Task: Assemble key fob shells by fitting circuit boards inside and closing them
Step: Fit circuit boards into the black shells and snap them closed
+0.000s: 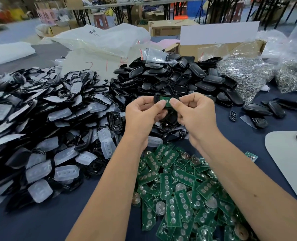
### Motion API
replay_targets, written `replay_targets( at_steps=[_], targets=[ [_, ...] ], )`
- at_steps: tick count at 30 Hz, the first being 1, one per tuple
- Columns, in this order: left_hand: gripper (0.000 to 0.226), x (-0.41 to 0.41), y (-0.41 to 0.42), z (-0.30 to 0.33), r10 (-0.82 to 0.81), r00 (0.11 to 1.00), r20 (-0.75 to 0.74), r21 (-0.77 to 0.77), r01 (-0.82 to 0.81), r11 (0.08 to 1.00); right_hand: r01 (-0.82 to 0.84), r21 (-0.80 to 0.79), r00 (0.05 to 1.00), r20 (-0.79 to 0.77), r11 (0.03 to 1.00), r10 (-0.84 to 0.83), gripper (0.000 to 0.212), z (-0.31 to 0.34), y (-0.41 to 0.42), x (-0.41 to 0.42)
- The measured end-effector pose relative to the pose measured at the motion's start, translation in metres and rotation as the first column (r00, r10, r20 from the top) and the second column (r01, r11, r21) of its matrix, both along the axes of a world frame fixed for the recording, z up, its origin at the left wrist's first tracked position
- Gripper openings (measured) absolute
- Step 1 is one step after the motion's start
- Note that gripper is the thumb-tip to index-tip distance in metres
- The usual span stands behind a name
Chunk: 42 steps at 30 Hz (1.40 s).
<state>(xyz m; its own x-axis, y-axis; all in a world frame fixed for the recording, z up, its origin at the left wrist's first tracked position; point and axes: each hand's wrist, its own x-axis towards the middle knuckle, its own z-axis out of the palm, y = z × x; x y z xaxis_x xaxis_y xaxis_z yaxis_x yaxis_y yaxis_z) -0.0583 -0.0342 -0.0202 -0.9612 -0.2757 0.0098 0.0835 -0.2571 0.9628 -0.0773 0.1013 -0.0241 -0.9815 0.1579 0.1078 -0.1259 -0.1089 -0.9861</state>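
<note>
Green circuit board (166, 101) sits in black shell (157, 98), held up above table between piles. Risk: board seated crooked, thumbs press, clips jam or board pops out. Left hand (141, 115) grasping shell, right hand (197, 112) pinching board end. Board heap (179, 188) below, shell pile (175, 77) behind.
</note>
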Motion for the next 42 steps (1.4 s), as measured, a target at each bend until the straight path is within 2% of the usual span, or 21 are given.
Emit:
replay_targets(
  at_steps=[4, 6, 7, 8, 9, 11, 12, 15, 18, 22, 24, 26, 28, 30, 32, 33, 35, 38, 39, 40, 42],
  targets=[
    [0.016, 0.001, -0.024, 0.011, 0.188, 0.978, -0.086, -0.15, -0.199, 0.968, -0.051, 0.2, 0.997, -0.045, 0.979, 0.061, 0.022, 0.004, -0.031, -0.002],
    [0.016, 0.001, -0.05, 0.018, 0.308, 0.942, -0.133, -0.152, -0.327, 0.933, -0.114, 0.414, 0.972, -0.142, 0.903, 0.188, 0.019, 0.008, -0.049, 0.001],
    [0.013, 0.001, -0.063, 0.02, 0.366, 0.919, -0.147, -0.149, -0.386, 0.91, -0.144, 0.537, 0.934, -0.204, 0.831, 0.294, 0.014, 0.011, -0.057, 0.004],
    [0.01, 0.002, -0.076, 0.02, 0.427, 0.891, -0.154, -0.16, -0.449, 0.879, -0.16, 0.678, 0.867, -0.251, 0.717, 0.43, 0.007, 0.012, -0.065, 0.007],
    [0.008, 0.002, -0.087, 0.019, 0.488, 0.858, -0.16, -0.196, -0.512, 0.836, -0.123, 0.823, 0.78, -0.265, 0.554, 0.567, 0.011, 0.012, -0.073, 0.008],
    [0.005, 0.003, -0.102, 0.015, 0.609, 0.774, -0.172, -0.302, -0.63, 0.715, 0.027, 0.979, 0.609, -0.177, 0.203, 0.773, 0.028, 0.012, -0.089, 0.01],
    [0.004, 0.003, -0.106, 0.013, 0.661, 0.729, -0.175, -0.338, -0.675, 0.655, 0.078, 0.992, 0.564, -0.129, 0.103, 0.816, 0.029, 0.014, -0.097, 0.009],
    [0.011, 0.003, -0.115, 0.012, 0.74, 0.649, -0.174, -0.361, -0.741, 0.566, 0.116, 0.993, 0.49, -0.043, -0.016, 0.871, 0.024, 0.026, -0.115, 0.01],
    [0.017, 0.001, -0.118, 0.011, 0.73, 0.666, -0.155, -0.319, -0.733, 0.601, 0.125, 0.991, 0.477, -0.009, -0.057, 0.879, 0.03, 0.032, -0.117, 0.005],
    [0.009, -0.003, -0.119, 0.009, 0.695, 0.702, -0.154, -0.193, -0.711, 0.676, 0.216, 0.969, 0.503, -0.003, -0.122, 0.864, 0.016, 0.029, -0.112, 0.009],
    [0.005, -0.004, -0.116, 0.009, 0.685, 0.708, -0.174, -0.202, -0.706, 0.679, 0.287, 0.956, 0.533, -0.101, -0.066, 0.84, 0.016, 0.028, -0.102, 0.01],
    [0.009, -0.005, -0.108, 0.007, 0.651, 0.732, -0.202, -0.285, -0.68, 0.676, 0.256, 0.965, 0.619, -0.208, 0.056, 0.757, 0.015, 0.032, -0.086, 0.009],
    [0.013, -0.008, -0.092, 0.005, 0.564, 0.796, -0.22, -0.383, -0.602, 0.7, 0.074, 0.942, 0.758, -0.266, 0.327, 0.595, 0.025, 0.038, -0.06, 0.008],
    [0.014, -0.011, -0.065, 0.001, 0.399, 0.895, -0.199, -0.479, -0.444, 0.757, -0.017, 0.752, 0.873, -0.311, 0.659, 0.377, 0.026, 0.037, -0.028, 0.004],
    [0.02, -0.012, -0.034, -0.006, 0.197, 0.968, -0.157, -0.593, -0.252, 0.765, -0.019, 0.508, 0.949, -0.263, 0.861, 0.176, 0.015, 0.033, -0.001, 0.004],
    [0.019, -0.011, -0.019, -0.011, 0.096, 0.983, -0.154, -0.663, -0.175, 0.728, -0.001, 0.376, 0.972, -0.218, 0.926, 0.089, 0.011, 0.028, 0.011, 0.005],
    [0.016, -0.009, 0.004, -0.02, -0.074, 0.983, -0.167, -0.806, -0.093, 0.585, 0.045, 0.156, 0.992, -0.123, 0.987, -0.026, 0.003, 0.015, 0.028, 0.006],
    [0.02, -0.009, 0.013, -0.025, -0.158, 0.97, -0.186, -0.902, -0.105, 0.419, 0.068, 0.117, 0.997, -0.047, 0.991, -0.062, 0.011, -0.002, 0.043, 0.005],
    [0.02, -0.01, 0.012, -0.024, -0.136, 0.967, -0.217, -0.901, -0.145, 0.408, 0.041, 0.118, 0.998, -0.045, 0.992, -0.036, 0.011, -0.004, 0.044, 0.005],
    [0.019, -0.01, 0.01, -0.024, -0.106, 0.959, -0.263, -0.878, -0.193, 0.438, -0.001, 0.13, 0.998, -0.056, 0.992, 0.008, 0.008, -0.005, 0.045, 0.006],
    [0.018, -0.007, 0.009, -0.02, -0.069, 0.952, -0.297, -0.759, -0.191, 0.623, -0.083, 0.204, 0.989, -0.102, 0.975, 0.105, 0.008, -0.005, 0.046, 0.008]
  ],
)
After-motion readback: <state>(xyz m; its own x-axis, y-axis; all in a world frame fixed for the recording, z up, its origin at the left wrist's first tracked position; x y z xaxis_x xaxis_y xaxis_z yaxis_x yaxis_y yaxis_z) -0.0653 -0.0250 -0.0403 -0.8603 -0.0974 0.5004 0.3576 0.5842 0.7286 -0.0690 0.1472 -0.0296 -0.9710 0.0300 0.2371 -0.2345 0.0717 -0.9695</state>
